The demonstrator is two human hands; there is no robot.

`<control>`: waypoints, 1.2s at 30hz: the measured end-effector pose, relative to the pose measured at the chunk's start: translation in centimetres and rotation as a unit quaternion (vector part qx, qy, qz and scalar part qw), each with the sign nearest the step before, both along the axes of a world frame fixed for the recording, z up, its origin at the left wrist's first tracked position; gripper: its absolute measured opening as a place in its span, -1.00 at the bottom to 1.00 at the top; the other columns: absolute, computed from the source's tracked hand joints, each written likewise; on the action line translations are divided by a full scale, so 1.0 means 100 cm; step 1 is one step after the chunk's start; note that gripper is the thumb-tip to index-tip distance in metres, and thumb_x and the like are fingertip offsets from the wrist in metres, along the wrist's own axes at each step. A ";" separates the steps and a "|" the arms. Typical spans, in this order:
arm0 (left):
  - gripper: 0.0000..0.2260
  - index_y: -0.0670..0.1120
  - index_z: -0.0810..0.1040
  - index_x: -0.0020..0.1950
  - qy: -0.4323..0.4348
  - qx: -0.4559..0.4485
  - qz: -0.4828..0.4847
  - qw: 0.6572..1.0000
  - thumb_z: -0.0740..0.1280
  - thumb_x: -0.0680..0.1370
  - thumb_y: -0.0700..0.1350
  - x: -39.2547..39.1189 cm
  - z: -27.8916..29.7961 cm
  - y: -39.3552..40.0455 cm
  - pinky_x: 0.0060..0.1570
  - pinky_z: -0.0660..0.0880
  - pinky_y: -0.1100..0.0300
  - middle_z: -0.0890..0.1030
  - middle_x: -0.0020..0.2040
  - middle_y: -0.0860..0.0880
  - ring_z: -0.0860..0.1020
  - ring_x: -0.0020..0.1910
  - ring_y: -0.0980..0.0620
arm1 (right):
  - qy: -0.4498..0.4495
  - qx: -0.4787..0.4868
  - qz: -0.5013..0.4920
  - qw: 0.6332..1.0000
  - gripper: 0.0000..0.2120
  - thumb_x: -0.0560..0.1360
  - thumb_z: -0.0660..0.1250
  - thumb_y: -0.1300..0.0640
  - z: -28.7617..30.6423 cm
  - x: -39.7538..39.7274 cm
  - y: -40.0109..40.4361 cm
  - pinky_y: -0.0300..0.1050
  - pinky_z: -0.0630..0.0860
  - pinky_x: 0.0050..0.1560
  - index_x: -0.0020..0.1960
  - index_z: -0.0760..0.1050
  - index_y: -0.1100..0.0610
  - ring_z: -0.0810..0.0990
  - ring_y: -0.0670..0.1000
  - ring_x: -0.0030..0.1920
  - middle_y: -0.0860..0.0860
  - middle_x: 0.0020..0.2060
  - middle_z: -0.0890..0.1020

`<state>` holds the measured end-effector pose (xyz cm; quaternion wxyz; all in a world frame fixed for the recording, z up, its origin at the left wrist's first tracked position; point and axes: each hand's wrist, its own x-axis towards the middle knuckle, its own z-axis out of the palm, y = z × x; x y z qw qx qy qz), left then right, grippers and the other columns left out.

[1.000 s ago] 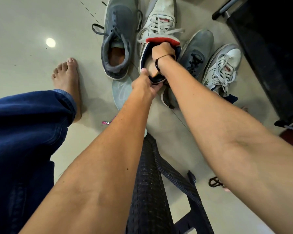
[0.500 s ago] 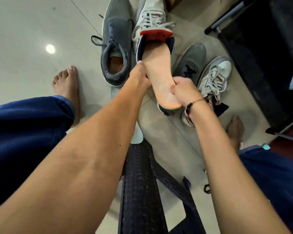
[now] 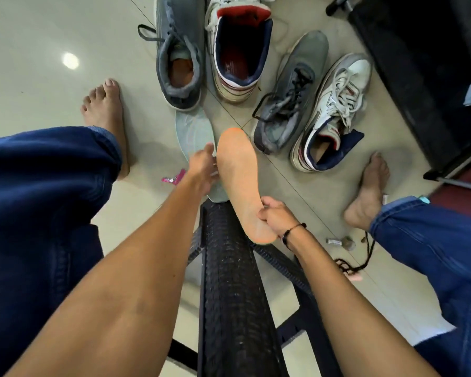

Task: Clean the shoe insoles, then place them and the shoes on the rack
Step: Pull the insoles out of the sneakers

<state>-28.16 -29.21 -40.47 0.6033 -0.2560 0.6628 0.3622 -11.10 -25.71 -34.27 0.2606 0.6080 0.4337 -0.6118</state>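
Note:
My right hand (image 3: 275, 216) grips an orange insole (image 3: 239, 180) near its heel end and holds it above the floor. My left hand (image 3: 201, 167) touches the insole's left edge with fingers apart. A pale grey-green insole (image 3: 193, 131) lies flat on the tiles under them. A white, navy and red sneaker (image 3: 239, 50) stands with its opening bare of an insole. Beside it stands a grey sneaker (image 3: 180, 58). A second grey sneaker (image 3: 291, 88) and a second white sneaker (image 3: 335, 110) lie to the right.
A black woven stool (image 3: 231, 281) stands between my legs. Both bare feet rest on the tiled floor (image 3: 38, 50). A dark rack or cabinet (image 3: 424, 63) fills the upper right. A pink wrapper (image 3: 174, 178) and a black cord (image 3: 356, 262) lie on the floor.
My right hand has pulled the orange insole fully out of the white sneaker and drawn it toward me. My left hand let go of the shoe and moved to the insole.

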 end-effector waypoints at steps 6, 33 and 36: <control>-0.74 -0.08 0.43 0.27 -0.011 0.000 -0.023 1.000 0.13 0.64 -0.03 0.016 0.000 -0.003 -0.15 0.32 0.20 0.50 0.00 0.01 0.44 -0.05 0.07 | -0.029 0.077 0.027 0.996 -0.68 0.48 0.16 0.34 -0.054 -0.042 0.018 -0.19 0.37 -0.25 0.17 0.50 0.15 0.49 0.07 -0.04 0.11 -0.01 0.56; -0.87 -0.19 0.46 -0.13 -0.040 -0.046 0.045 0.997 0.21 0.61 -0.21 0.067 -0.014 0.107 -0.36 0.56 0.07 0.52 -0.25 -0.17 0.51 -0.34 -0.07 | -0.077 0.263 0.344 0.898 -0.75 0.48 0.32 0.14 -0.085 -0.074 0.139 -0.06 0.48 0.15 0.15 0.55 0.15 0.52 0.18 0.18 0.18 0.16 0.56; -0.84 -0.20 0.42 -0.18 -0.009 -0.048 0.070 0.996 0.16 0.60 -0.31 0.069 -0.015 0.106 -0.57 0.51 0.16 0.49 -0.31 -0.15 0.48 -0.41 -0.05 | -0.104 0.283 0.388 0.871 -0.67 0.52 0.26 0.19 -0.089 -0.083 0.140 0.00 0.44 0.15 0.28 0.45 0.18 0.46 0.19 0.26 0.17 0.25 0.50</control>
